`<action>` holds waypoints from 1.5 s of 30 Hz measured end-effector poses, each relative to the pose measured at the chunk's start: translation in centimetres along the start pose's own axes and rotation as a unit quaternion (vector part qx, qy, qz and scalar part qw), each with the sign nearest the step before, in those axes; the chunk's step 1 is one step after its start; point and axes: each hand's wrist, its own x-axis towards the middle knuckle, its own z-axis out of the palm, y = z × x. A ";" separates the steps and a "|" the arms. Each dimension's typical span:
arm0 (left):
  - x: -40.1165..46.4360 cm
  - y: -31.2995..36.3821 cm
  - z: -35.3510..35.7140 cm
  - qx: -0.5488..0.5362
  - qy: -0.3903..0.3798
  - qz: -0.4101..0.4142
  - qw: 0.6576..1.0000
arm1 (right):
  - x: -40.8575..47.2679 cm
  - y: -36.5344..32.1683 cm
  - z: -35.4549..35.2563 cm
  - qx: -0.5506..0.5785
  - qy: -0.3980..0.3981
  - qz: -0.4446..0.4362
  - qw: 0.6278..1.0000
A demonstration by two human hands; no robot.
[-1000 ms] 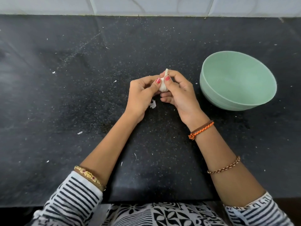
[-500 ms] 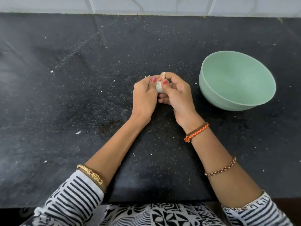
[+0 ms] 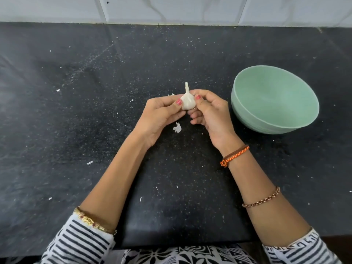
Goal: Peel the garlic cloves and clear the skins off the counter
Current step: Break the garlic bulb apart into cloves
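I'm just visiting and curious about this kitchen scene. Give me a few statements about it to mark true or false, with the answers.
1. Both hands hold the garlic bulb. True.
2. The green bowl is full of peeled cloves. False: no cloves show inside it.
3. A scrap of skin lies on the counter below the hands. True.
4. The bowl sits by the left hand. False: it sits beside the right hand.

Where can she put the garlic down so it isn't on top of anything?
The widest bare stretch of black counter lies left of the left hand, out to the left edge, with only tiny flecks. More room lies behind the garlic, toward the tiled wall. It is tighter between the right hand and the green bowl, and a skin scrap lies under the hands.
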 end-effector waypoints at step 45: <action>-0.4 0.5 -0.3 0.224 -0.014 0.090 0.970 | -0.4 -0.7 0.0 -0.074 -0.076 -0.002 0.994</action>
